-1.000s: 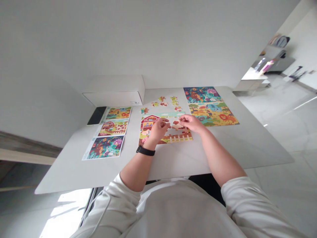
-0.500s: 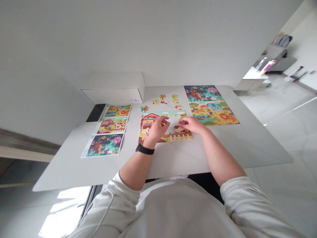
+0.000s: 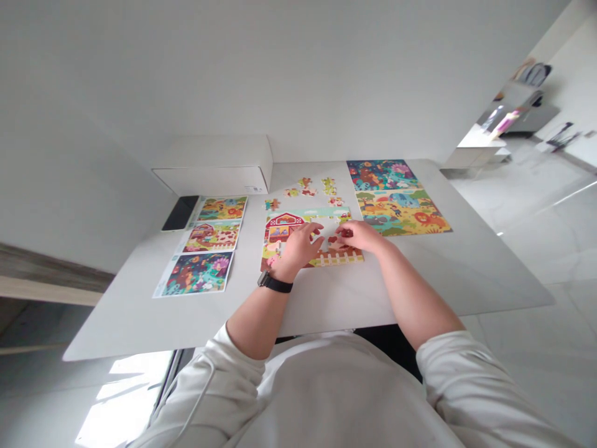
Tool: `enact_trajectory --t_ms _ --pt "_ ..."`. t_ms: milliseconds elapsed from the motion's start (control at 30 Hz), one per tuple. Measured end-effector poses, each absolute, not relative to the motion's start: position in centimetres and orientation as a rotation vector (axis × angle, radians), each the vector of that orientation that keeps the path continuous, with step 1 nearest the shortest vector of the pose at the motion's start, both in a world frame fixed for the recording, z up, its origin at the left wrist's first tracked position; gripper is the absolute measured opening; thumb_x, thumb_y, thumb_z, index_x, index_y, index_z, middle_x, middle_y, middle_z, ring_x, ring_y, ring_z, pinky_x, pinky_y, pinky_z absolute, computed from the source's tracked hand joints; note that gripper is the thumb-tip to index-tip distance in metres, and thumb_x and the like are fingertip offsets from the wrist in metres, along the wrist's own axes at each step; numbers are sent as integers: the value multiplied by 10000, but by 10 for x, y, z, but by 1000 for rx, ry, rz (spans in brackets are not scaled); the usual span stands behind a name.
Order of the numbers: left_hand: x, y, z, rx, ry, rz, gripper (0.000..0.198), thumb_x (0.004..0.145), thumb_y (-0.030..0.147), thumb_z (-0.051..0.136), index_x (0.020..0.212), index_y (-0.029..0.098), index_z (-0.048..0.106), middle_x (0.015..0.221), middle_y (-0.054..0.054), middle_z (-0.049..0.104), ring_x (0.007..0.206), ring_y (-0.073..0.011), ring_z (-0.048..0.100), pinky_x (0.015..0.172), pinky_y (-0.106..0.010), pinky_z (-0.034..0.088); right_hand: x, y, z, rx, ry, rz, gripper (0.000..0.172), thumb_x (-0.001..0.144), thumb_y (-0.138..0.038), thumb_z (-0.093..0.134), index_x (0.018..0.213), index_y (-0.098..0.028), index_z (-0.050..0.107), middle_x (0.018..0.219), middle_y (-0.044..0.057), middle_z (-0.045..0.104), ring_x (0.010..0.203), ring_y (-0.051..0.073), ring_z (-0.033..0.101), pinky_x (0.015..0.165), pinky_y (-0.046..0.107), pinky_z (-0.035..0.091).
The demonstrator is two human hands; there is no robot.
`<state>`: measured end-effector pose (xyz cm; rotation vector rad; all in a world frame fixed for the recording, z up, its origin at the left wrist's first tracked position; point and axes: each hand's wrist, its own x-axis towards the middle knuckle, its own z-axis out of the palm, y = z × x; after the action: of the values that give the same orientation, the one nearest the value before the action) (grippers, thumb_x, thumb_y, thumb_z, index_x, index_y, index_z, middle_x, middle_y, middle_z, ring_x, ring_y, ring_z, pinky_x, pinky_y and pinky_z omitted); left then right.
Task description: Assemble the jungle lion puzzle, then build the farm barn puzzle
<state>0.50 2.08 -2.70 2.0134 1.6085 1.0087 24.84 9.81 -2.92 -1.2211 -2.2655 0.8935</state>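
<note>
A farm jigsaw puzzle [image 3: 285,219] with a red barn and a white fence lies partly assembled in the middle of the table. My left hand [image 3: 301,246] is over its centre, fingers curved and thumb apart, with nothing visible between them. At the puzzle's right side, my right hand [image 3: 361,236] has its fingertips closed on a brown-and-cream puzzle piece [image 3: 334,244] above the fence. Part of that piece is hidden by the fingers. Several loose puzzle pieces [image 3: 308,192] lie behind the puzzle.
Two finished puzzles, a dark one [image 3: 382,175] and a yellow safari one [image 3: 401,213], lie at the right. On the left are a printed picture sheet [image 3: 211,236] and a black phone [image 3: 181,213]. A white box [image 3: 209,180] stands against the wall.
My left hand has shifted slightly right, and its thumb and fingers have spread toward the puzzle's middle. My right hand stays almost in place over the brown-and-cream piece.
</note>
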Motion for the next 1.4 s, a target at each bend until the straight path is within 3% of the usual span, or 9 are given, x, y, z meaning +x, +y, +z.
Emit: enact_trajectory --t_ms 267,400,600,767,900,1400 --pt "7 19 -27 2192 1431 929 253 908 160 722 1121 244 828 1160 -103 763 1119 -288 714 1057 -436 551 245 99 -33 -1156 -2366 736 185 815 -169 848 979 -255 849 838 30 745 743 192 643 728 310 464" --pt "8 17 -26 2257 1326 874 255 936 162 699 1099 283 853 1194 -89 771 1153 -287 708 1129 -475 507 247 100 -31 -1180 -2323 711 197 805 -153 839 976 -251 848 903 48 761 780 204 663 759 325 486" --pt "11 16 -29 2353 1242 768 244 957 206 700 1073 334 874 1257 -61 792 1166 -292 709 1145 -514 485 253 98 -22 -1275 -2195 799 141 848 -189 832 958 -276 832 879 33 793 788 222 707 802 347 518" --pt "13 14 -30 2428 1210 700 268 978 241 692 1140 348 877 1334 -48 786 1232 -297 705 1153 -509 489 251 94 -16 -1369 -2309 806 205 811 -110 838 948 -260 808 863 13 800 786 203 718 742 297 491" --pt "14 12 -28 2483 1223 597 308 1006 245 654 1213 322 868 1372 -59 777 1242 -287 710 1141 -490 508 249 91 -13 -1431 -2413 772 172 864 -125 804 993 -238 794 925 11 810 790 168 701 707 256 458" --pt "12 12 -31 2498 1221 541 310 1001 280 697 1246 366 865 1416 -71 749 1280 -321 662 1161 -529 486 241 87 -11 -1495 -2445 685 216 868 -114 828 1044 -237 801 940 25 817 842 178 718 749 255 473"
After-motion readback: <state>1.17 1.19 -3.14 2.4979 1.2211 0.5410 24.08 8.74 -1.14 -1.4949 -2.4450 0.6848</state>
